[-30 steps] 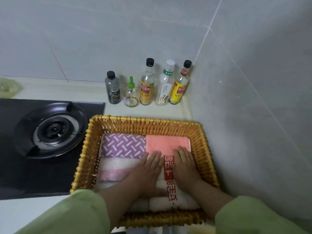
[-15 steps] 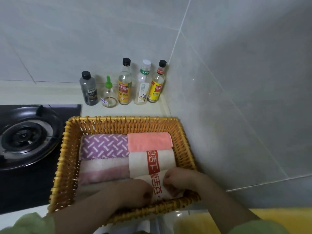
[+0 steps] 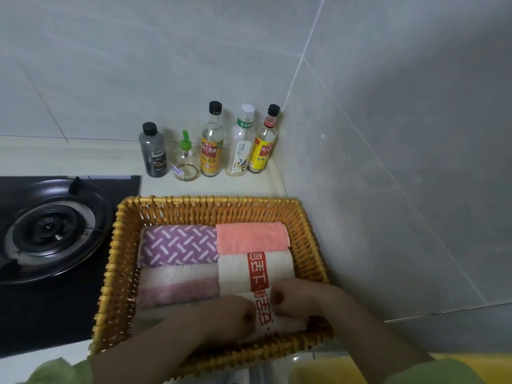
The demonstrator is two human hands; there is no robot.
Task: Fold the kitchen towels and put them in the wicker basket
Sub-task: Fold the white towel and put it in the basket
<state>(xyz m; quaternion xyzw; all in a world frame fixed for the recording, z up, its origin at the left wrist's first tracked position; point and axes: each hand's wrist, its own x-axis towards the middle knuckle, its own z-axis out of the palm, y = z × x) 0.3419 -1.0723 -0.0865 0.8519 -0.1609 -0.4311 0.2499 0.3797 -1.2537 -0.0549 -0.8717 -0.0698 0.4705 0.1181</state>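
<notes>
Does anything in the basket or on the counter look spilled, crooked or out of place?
Nothing stands out. Folded towels lie tidy in the basket, left hand and right hand grip the front towel, bottles stand upright.

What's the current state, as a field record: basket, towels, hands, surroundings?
basket: rectangular yellow wicker basket, beside black gas burner
far row: purple patterned towel, salmon towel
middle row: pink-white striped towel, white red-banded towel
in hand: near white towel with red lettering, at the basket's front wall
left hand: grips it
right hand: grips it
behind basket: five bottles along the tiled wall
</notes>
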